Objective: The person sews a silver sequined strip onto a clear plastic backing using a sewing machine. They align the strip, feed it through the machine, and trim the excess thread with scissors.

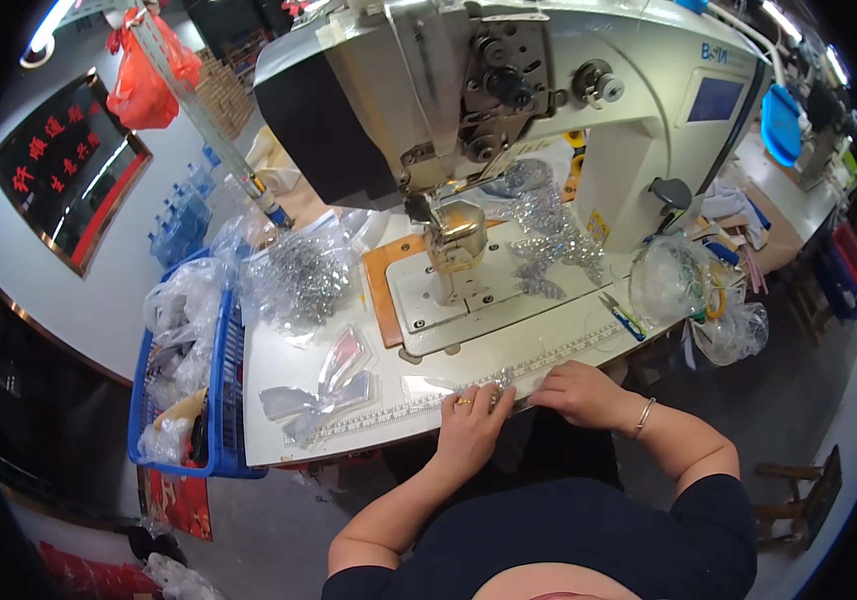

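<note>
My left hand, with a ring on one finger, is closed at the front edge of the sewing table. A small silver glittery piece shows at its fingertips. Just to the right, my right hand has its fingers bent and pressed together by the table edge; what they hold, if anything, is hidden. A measuring tape strip runs along the table under and beside the hands. Left of them lie shiny silver and pink bow-shaped pieces. The sewing machine's needle area stands beyond the hands.
Silver glittery pieces lie right of the needle area. Small thread snips rest near a clear plastic container. A plastic bag of silver material sits at left, beside a blue basket of bags. The machine head overhangs the table.
</note>
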The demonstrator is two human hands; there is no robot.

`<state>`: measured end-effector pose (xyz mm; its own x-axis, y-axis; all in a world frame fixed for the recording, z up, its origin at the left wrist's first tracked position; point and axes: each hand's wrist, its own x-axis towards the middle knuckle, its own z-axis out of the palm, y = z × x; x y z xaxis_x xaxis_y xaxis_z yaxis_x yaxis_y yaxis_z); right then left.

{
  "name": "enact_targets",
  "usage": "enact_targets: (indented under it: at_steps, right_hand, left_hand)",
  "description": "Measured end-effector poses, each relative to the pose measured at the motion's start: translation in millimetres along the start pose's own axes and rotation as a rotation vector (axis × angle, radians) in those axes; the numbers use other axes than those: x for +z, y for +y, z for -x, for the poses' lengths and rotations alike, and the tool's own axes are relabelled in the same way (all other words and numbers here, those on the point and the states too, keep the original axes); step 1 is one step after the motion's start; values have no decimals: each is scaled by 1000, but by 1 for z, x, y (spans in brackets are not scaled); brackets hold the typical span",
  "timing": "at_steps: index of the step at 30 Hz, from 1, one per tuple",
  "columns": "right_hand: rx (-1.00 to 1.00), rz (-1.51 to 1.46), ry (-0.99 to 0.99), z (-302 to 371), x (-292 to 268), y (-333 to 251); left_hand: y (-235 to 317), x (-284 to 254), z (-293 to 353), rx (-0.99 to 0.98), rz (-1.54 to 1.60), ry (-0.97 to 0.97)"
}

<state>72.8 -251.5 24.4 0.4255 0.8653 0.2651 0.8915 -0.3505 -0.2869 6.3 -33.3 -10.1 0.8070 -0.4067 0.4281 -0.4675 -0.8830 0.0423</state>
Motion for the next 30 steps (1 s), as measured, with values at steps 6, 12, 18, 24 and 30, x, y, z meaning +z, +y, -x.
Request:
enact_targets:
  at_steps: [6,12,18,24,30]
  right_hand:
    - [-133,123,669,-81,-66,-37]
    - [-37,43,975,-79,-52,-53]
    - [194,-113,364,-84,2,-24]
    - [239,-49,325,-81,-9,-29]
    - [215,18,312,-86,-10,-43]
  left_hand:
    - [-8,-51,-28,-491,1283,79]
    - [-26,-35,-12,-890,2138,728]
    - [3,-3,-6,-688,2403,766]
    - [12,-1,-6,-711,2459,755]
    - [7,14,5,-599,2439,803]
